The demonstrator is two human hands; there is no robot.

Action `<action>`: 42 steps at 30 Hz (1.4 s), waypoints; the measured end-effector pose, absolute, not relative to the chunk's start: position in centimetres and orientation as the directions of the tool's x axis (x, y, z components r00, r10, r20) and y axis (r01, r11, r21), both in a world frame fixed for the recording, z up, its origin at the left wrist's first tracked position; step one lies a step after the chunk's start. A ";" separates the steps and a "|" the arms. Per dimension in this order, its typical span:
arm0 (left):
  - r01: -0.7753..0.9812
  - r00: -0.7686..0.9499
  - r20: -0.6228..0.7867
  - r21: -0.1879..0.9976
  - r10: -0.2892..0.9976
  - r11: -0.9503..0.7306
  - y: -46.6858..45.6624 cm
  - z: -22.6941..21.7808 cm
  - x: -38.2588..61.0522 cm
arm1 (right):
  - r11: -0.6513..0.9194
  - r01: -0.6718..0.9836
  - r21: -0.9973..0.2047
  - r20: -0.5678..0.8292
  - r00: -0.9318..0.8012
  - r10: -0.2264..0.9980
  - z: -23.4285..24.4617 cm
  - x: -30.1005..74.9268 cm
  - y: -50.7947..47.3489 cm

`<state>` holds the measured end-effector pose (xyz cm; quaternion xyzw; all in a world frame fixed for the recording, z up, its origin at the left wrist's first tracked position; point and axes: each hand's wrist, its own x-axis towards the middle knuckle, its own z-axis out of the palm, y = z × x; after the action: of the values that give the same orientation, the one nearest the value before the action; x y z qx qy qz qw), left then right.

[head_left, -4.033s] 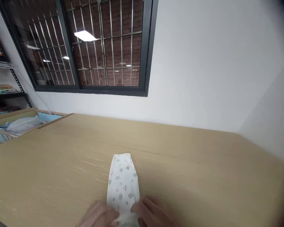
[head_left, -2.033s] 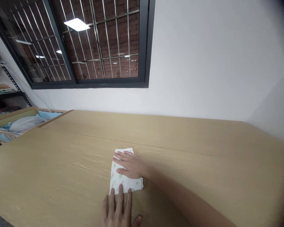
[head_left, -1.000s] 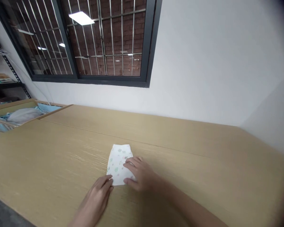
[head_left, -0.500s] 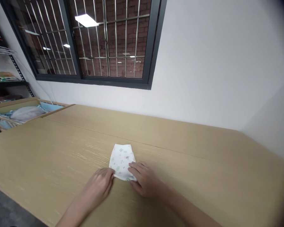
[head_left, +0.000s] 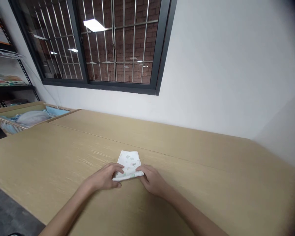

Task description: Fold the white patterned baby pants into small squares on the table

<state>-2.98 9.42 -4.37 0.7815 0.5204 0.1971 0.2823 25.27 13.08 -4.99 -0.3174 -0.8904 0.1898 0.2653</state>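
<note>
Two bare hands work a small white printed cloth (head_left: 128, 165) at the near middle of a pale wooden table (head_left: 211, 170). The left hand (head_left: 105, 177) and the right hand (head_left: 151, 178) each pinch a near corner of the cloth, fingers closed on its doubled edge, and lift that edge a little off the wood. A moment ago the cloth lay longer and flatter under the fingertips; now its near part is turned over on itself, so the bundle reads shorter and thicker, one more fold going in. It sits between the two hands, its far end flat on the table. Counted: one cloth, two hands, one table with a seam across it, one barred window (head_left: 100, 46) on the white wall, and one open box (head_left: 22, 114) of pale blue and grey fabric at the far left
</note>
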 end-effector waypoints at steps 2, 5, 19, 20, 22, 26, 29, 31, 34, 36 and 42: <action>0.680 0.405 -0.036 0.679 0.914 -0.275 10.9 -3.5 -3.3 | 0.670 0.476 -0.570 0.313 -0.628 0.713 -4.2 25.0 13.8; 0.657 0.442 -0.092 0.710 0.892 -0.252 13.0 -1.8 -3.6 | 0.577 0.492 -0.651 0.258 -0.572 0.779 -2.9 24.5 15.1; 0.827 0.067 0.002 0.559 0.998 -0.057 17.8 -4.1 -2.9 | 0.307 0.601 -0.739 0.202 -0.237 0.950 -5.6 21.9 20.6; 0.837 0.042 0.008 0.546 0.999 -0.039 17.7 -4.2 -2.7 | 0.285 0.602 -0.746 0.195 -0.212 0.958 -5.9 21.9 20.8; 0.850 -0.016 0.043 0.527 0.999 -0.009 17.3 -4.2 -2.2 | 0.263 0.606 -0.751 0.202 -0.168 0.965 -6.4 21.7 20.9; 0.868 -0.088 0.200 0.497 0.976 -0.024 15.9 -4.0 -0.3 | 0.390 0.699 -0.599 0.442 -0.117 0.889 -6.5 20.5 19.7; 0.850 -0.074 0.313 0.517 0.947 -0.104 14.7 -4.3 1.8 | 0.579 0.745 -0.331 0.600 -0.308 0.739 -6.1 19.4 17.9; 0.806 -0.018 0.365 0.556 0.931 -0.203 14.1 -5.1 3.1 | 0.691 0.700 -0.180 0.566 -0.500 0.655 -6.1 19.0 17.1; 0.781 0.113 0.351 0.547 0.930 -0.301 13.6 -6.8 4.4 | 0.761 0.642 -0.093 0.463 -0.649 0.604 -6.9 19.0 16.8; 0.824 0.166 0.292 0.484 0.942 -0.296 13.5 -7.8 4.8 | 0.759 0.644 -0.095 0.415 -0.668 0.618 -7.6 19.5 17.1; 0.923 0.161 0.247 0.306 0.956 -0.234 13.3 -8.7 4.5 | 0.724 0.680 -0.116 0.382 -0.642 0.664 -8.3 21.1 17.7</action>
<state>4.51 13.26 -8.68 0.7606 0.6174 0.1962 0.0419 21.07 17.66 -8.31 -0.3709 -0.9060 -0.0193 0.2031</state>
